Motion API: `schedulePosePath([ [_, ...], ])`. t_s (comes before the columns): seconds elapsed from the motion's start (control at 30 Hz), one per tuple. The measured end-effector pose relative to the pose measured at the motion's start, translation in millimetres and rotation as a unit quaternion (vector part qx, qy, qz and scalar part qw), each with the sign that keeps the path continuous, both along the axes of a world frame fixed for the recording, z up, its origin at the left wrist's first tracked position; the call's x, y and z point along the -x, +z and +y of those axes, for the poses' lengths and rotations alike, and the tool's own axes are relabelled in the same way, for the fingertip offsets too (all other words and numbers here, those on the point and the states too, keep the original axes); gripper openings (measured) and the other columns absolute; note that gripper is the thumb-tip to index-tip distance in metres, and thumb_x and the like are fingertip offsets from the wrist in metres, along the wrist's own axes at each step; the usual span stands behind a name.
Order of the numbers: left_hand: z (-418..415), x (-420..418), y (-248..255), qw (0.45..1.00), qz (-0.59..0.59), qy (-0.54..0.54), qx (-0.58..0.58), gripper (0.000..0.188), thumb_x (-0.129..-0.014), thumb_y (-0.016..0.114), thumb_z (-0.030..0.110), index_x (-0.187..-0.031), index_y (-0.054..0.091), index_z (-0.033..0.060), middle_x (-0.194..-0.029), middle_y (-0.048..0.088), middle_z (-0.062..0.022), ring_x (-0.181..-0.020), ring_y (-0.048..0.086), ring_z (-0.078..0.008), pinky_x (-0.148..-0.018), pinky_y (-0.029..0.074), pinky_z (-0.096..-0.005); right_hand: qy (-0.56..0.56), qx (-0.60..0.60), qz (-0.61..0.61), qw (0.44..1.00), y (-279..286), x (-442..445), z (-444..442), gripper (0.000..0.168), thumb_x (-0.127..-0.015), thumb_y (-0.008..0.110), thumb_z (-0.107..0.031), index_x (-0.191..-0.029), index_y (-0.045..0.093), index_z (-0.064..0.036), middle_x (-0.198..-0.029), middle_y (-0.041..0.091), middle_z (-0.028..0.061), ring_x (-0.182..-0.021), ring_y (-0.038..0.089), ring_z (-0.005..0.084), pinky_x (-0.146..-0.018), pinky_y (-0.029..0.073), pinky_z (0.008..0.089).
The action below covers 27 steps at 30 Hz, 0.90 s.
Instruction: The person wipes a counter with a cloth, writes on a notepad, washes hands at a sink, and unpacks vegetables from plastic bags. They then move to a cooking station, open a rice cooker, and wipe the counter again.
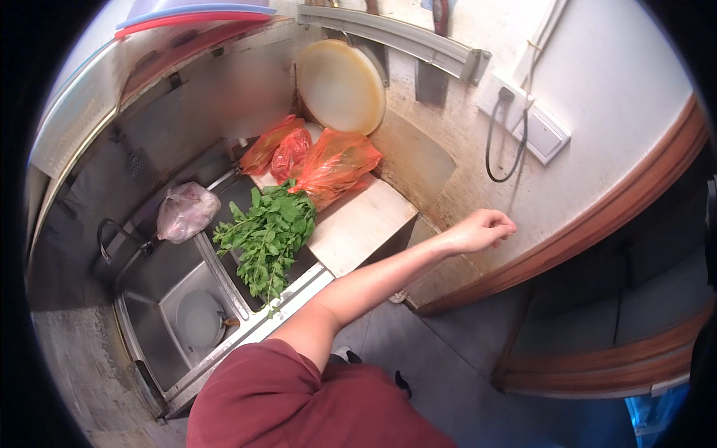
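Note:
My left hand (486, 229) reaches out to the right, near the white wall, with its fingers curled. Nothing shows in it, but the inside of the hand is hidden. My right hand is out of view. Behind the outstretched arm lies a bunch of leafy green stems (271, 232), across one basin of the steel double sink. Orange-red plastic bags (336, 162) rest on a pale board (358, 229), and the largest has greens inside. A knotted clear plastic bag with pale pinkish contents (187, 213) sits at the back of the sink, by the divider.
A pan (200, 319) lies in the left basin, near the tap (106, 241). A round cutting board (341, 87) leans against the wall below a metal rail (386, 39). A cable hangs from a socket panel (524, 120). Curved wooden trim (582, 235) edges the wall at right.

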<state>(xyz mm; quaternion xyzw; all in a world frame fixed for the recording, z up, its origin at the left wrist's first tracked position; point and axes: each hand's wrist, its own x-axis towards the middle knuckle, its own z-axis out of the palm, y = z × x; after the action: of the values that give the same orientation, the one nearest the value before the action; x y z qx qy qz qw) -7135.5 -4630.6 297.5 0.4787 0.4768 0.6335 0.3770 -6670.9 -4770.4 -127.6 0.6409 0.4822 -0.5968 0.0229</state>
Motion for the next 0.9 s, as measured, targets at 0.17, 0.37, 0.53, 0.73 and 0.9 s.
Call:
schedulePosePath([
  [0.17, -62.0, 102.9, -7.8, 0.982, 0.075, 0.172, 0.03, 0.029, -0.089, 0.05, 0.03, -0.098, 0.062, 0.0055, -0.085, 0.059, -0.0025, -0.073, 0.055, -0.0101, -0.068, 0.047, -0.0247, 0.021, 0.006, -0.008, 1.0, 5.4, 1.8, 15.3, 0.033, -0.072, 0.066, -0.02, -0.097, 0.054, -0.001, -0.076, 0.058, 0.01, -0.055, 0.055, 0.0193, -0.042, 0.045, 0.0315],
  [0.37, -174.2, 251.9, -42.1, 0.871, 0.166, 0.422, 0.188, 0.029, -0.085, 0.052, 0.026, -0.1, 0.06, 0.0022, -0.09, 0.061, -0.0053, -0.075, 0.055, -0.0119, -0.068, 0.046, -0.0262, 0.076, -0.024, -0.014, 0.997, 39.1, 44.8, 79.7, 0.034, -0.072, 0.067, -0.021, -0.096, 0.055, -0.001, -0.075, 0.059, 0.0092, -0.055, 0.055, 0.0185, -0.042, 0.045, 0.031],
  [0.53, -210.4, 438.6, -73.3, 0.717, 0.167, 0.634, 0.237, 0.022, -0.073, 0.049, 0.015, -0.079, 0.065, 0.0011, -0.077, 0.065, -0.0143, -0.074, 0.062, -0.0216, -0.07, 0.046, -0.0344, 0.092, -0.079, -0.015, 0.993, 73.0, 124.2, 123.1, 0.034, -0.071, 0.067, -0.021, -0.096, 0.055, -0.001, -0.074, 0.059, 0.0086, -0.055, 0.055, 0.0178, -0.043, 0.045, 0.0307],
  [0.73, -232.2, 586.6, -148.9, 0.606, 0.295, 0.564, 0.477, 0.031, -0.075, 0.052, 0.018, -0.093, 0.063, -0.0036, -0.104, 0.057, -0.0239, -0.1, 0.056, -0.035, -0.082, 0.046, -0.0395, 0.134, -0.091, -0.041, 0.986, 100.6, 217.9, 129.2, 0.034, -0.071, 0.067, -0.021, -0.095, 0.055, -0.001, -0.073, 0.059, 0.0079, -0.055, 0.055, 0.017, -0.043, 0.044, 0.0302],
  [0.9, -224.4, 614.4, -195.7, 0.595, 0.219, 0.512, 0.58, 0.034, -0.077, 0.052, 0.022, -0.103, 0.061, 0.0024, -0.116, 0.054, -0.0169, -0.109, 0.052, -0.0319, -0.088, 0.044, -0.0388, 0.163, -0.075, -0.077, 0.981, 105.3, 254.7, 115.0, 0.034, -0.071, 0.067, -0.021, -0.095, 0.056, -0.001, -0.072, 0.059, 0.0072, -0.055, 0.055, 0.0163, -0.044, 0.044, 0.0299],
])
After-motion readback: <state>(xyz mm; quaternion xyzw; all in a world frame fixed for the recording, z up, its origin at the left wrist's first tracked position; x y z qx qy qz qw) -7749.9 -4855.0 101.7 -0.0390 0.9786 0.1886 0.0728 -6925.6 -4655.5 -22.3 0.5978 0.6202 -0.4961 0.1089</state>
